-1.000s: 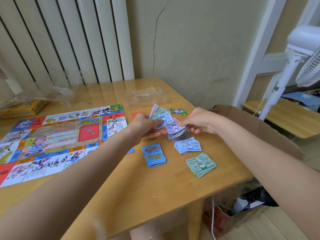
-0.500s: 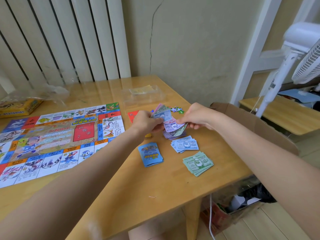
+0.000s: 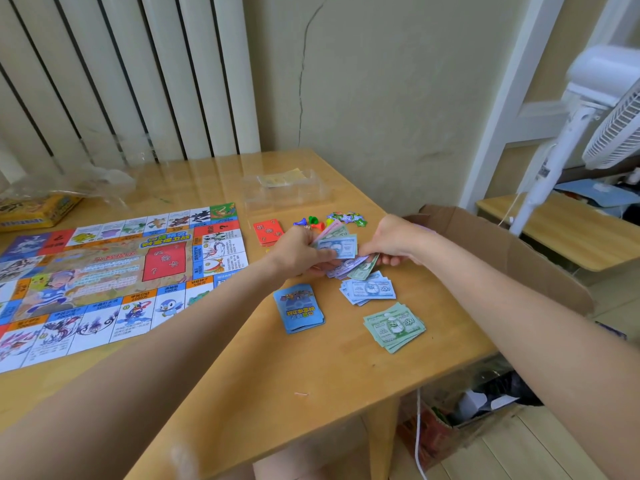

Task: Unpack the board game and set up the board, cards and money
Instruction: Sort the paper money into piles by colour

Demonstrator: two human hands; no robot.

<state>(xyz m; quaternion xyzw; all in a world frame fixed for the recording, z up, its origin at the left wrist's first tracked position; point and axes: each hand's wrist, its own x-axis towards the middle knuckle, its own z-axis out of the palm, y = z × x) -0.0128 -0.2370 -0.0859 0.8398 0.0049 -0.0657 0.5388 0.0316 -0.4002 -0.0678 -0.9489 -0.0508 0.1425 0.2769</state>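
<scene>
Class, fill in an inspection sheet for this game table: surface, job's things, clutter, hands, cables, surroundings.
Surface: wooden table.
Job's things: board unfolded; blue cards, red cards, blue notes and green notes in separate piles; pawns.
Clutter: plastic tray, game box.
Hands: left hand holds a fan of notes; right hand pinches one.
Cables: white cable under the table.
Surroundings: fan, cardboard box.

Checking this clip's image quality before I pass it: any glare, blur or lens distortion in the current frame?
Head view: soft, even light; pale sheen on the glossy wooden table near the clear plastic tray. Wide-angle bending curves the white fan pole. Forearms blur at the bottom edge; the left hand, right hand and blue 500 notes stay sharp.
</scene>
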